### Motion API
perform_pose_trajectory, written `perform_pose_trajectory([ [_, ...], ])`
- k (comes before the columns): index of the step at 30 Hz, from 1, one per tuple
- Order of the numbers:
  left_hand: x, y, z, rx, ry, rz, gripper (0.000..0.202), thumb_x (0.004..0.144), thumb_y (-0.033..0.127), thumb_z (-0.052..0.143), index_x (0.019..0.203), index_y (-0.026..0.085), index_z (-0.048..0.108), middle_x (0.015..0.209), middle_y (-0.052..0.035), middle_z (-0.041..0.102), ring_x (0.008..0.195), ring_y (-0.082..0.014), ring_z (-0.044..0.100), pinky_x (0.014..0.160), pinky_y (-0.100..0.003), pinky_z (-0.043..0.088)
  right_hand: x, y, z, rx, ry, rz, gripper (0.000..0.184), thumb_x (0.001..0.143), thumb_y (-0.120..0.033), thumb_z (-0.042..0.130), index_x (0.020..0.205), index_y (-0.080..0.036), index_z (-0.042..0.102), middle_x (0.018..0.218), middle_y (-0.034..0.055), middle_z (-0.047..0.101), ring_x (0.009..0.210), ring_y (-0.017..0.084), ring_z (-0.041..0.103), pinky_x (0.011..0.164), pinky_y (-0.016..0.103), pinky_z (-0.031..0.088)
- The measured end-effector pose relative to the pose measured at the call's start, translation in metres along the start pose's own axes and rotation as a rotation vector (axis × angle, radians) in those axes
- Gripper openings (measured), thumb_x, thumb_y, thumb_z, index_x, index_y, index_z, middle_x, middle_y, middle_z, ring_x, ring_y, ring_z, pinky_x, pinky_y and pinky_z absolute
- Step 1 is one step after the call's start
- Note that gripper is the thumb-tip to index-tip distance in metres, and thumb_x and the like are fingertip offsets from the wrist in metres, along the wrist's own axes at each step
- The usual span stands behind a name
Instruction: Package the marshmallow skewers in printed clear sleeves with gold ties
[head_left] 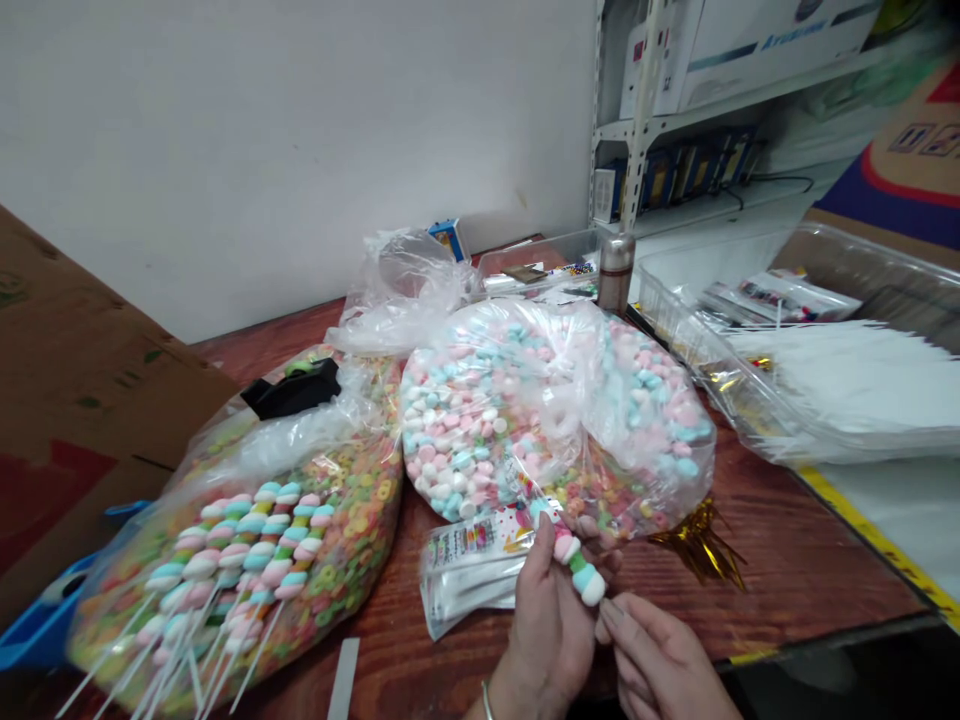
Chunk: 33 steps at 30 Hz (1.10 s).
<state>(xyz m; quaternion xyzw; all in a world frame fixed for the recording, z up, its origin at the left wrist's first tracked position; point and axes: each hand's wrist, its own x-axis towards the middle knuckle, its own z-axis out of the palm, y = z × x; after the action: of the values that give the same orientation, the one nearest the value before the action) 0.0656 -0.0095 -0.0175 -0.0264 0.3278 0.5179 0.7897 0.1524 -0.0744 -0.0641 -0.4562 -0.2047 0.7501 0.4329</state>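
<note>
The left hand (547,630) gripped a twisted pastel marshmallow skewer (574,558), its fingers partly hiding the stick, just below a clear bag of marshmallows and cereal rings (555,410). The half-open right hand (660,660) sat by the skewer's lower end; contact was hard to tell. Printed packets (469,570) lay beside, their writing unreadable.

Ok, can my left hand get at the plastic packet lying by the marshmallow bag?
Probably yes: your left hand lies right beside the plastic packet, with nothing between them, though it holds a marshmallow skewer that it would likely put down first.
</note>
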Motion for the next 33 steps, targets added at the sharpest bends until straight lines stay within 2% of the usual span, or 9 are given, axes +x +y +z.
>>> perform_pose_trajectory([
  [7, 0.013, 0.007, 0.000, 0.066, 0.019, 0.029, 0.017, 0.085, 0.027, 0.064, 0.094, 0.013, 0.064, 0.090, -0.0087, 0.067, 0.076, -0.0177, 0.063, 0.066, -0.029, 0.049, 0.014, -0.009, 0.002, 0.076, 0.064, -0.003, 0.051, 0.073, -0.070, 0.065, 0.074, -0.019, 0.055, 0.041, -0.0163, 0.021, 0.032, 0.001, 0.009, 0.030, 0.015, 0.022],
  [10, 0.016, 0.012, 0.008, 0.092, -0.003, 0.059, 0.014, 0.084, 0.024, 0.066, 0.091, 0.012, 0.064, 0.084, -0.0079, 0.066, 0.072, -0.0162, 0.061, 0.068, -0.029, 0.049, 0.017, -0.017, 0.000, -0.291, 0.198, -0.242, 0.046, 0.079, -0.066, 0.059, 0.081, -0.021, 0.057, 0.047, -0.0088, 0.043, 0.035, 0.007, 0.038, 0.038, 0.019, 0.038],
  [13, 0.018, 0.022, 0.016, 0.102, -0.021, 0.083, 0.012, 0.084, 0.024, 0.065, 0.086, 0.012, 0.063, 0.078, -0.0057, 0.064, 0.068, -0.0142, 0.060, 0.067, -0.027, 0.049, 0.016, -0.031, -0.006, -0.728, 0.250, -0.501, 0.029, 0.086, -0.051, 0.058, 0.093, -0.024, 0.063, 0.080, 0.0034, 0.068, 0.070, 0.019, 0.066, 0.067, 0.026, 0.054],
  [16, 0.018, 0.039, 0.017, 0.205, -0.076, 0.031, 0.016, 0.086, 0.028, 0.063, 0.086, 0.012, 0.064, 0.074, -0.0040, 0.062, 0.063, -0.0122, 0.059, 0.062, -0.024, 0.049, 0.017, -0.051, -0.006, -0.865, 0.278, -0.600, 0.029, 0.086, -0.047, 0.058, 0.105, -0.026, 0.065, 0.111, 0.0085, 0.068, 0.103, 0.026, 0.065, 0.086, 0.033, 0.052],
  [19, 0.013, 0.049, 0.010, 0.447, -0.202, -0.135, 0.022, 0.086, 0.031, 0.062, 0.081, 0.010, 0.064, 0.068, -0.0031, 0.060, 0.053, -0.0114, 0.057, 0.053, -0.024, 0.048, 0.024, -0.071, 0.007, -0.610, 0.258, -0.501, 0.041, 0.088, -0.049, 0.055, 0.121, -0.025, 0.059, 0.114, 0.0093, 0.068, 0.105, 0.025, 0.065, 0.089, 0.035, 0.052],
  [23, 0.000, 0.046, -0.001, 0.607, -0.418, -0.329, 0.027, 0.084, 0.036, 0.062, 0.076, 0.010, 0.064, 0.061, -0.0056, 0.062, 0.044, -0.0137, 0.058, 0.045, -0.024, 0.046, 0.041, -0.089, 0.031, -0.143, 0.008, -0.212, 0.046, 0.090, -0.053, 0.052, 0.120, -0.019, 0.058, 0.074, 0.0025, 0.069, 0.055, 0.015, 0.063, 0.052, 0.024, 0.051],
  [25, -0.008, 0.043, -0.003, 0.581, -0.398, -0.345, 0.027, 0.085, 0.037, 0.062, 0.090, 0.011, 0.066, 0.067, -0.0070, 0.066, 0.049, -0.0141, 0.061, 0.050, -0.024, 0.048, 0.048, -0.093, 0.034, -0.074, -0.069, -0.138, 0.046, 0.088, -0.055, 0.054, 0.112, -0.017, 0.062, 0.066, -0.0005, 0.064, 0.042, 0.009, 0.051, 0.038, 0.019, 0.040],
  [28, -0.014, 0.045, -0.001, 0.452, -0.276, -0.202, 0.029, 0.092, 0.037, 0.052, 0.113, 0.018, 0.062, 0.089, -0.0083, 0.069, 0.065, -0.0141, 0.065, 0.065, -0.027, 0.051, 0.054, -0.092, 0.032, -0.117, -0.133, -0.073, 0.042, 0.083, -0.054, 0.061, 0.096, -0.014, 0.067, 0.061, -0.0024, 0.060, 0.039, 0.005, 0.042, 0.034, 0.015, 0.028],
  [33, -0.010, 0.050, 0.001, 0.403, -0.252, -0.166, 0.021, 0.088, 0.032, 0.061, 0.098, 0.013, 0.064, 0.078, -0.0057, 0.066, 0.065, -0.0148, 0.064, 0.071, -0.033, 0.053, 0.056, -0.098, 0.036, -0.265, -0.154, -0.085, 0.041, 0.079, -0.055, 0.066, 0.087, -0.016, 0.068, 0.046, -0.0069, 0.052, 0.034, 0.007, 0.041, 0.034, 0.017, 0.030],
])
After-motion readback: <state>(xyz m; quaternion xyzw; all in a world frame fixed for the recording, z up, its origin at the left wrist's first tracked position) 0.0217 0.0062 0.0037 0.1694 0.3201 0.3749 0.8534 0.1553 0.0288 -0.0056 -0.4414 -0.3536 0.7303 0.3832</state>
